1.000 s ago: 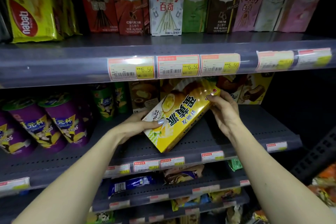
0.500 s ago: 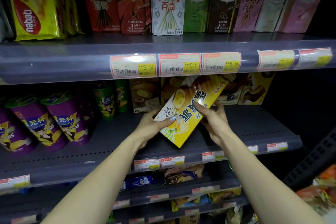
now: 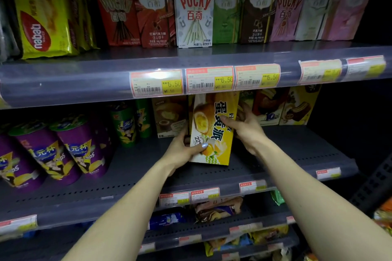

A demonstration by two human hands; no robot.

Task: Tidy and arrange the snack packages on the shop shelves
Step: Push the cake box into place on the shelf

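Yellow cardboard egg-yolk pie box (image 3: 213,131), glossy, printed "蛋黄派" in large dark characters with "22" near its lower end: standing upright on the grey perforated metal middle shelf (image 3: 297,150), about midway between front edge and back, top reaching behind the price rail above. Left hand (image 3: 183,150) is gripping the box's lower left corner, thumb curled across the front face. Right hand (image 3: 244,129) is holding the right side, thumb pressing on the front, fingers wrapping behind. Brown cardboard cake box (image 3: 169,118) is standing just beside it at the left. Purple paper chip cups (image 3: 63,150), reading "1元杯", are leaning toward the shelf's left end. White Pocky stick box (image 3: 194,6), marked "Pocky 百奇", is standing on the upper shelf, with price tags (image 3: 209,80) reading "6.50" along its front edge. Yellow foil Nabati wafer pack (image 3: 44,21) is sitting at the upper shelf's left end.
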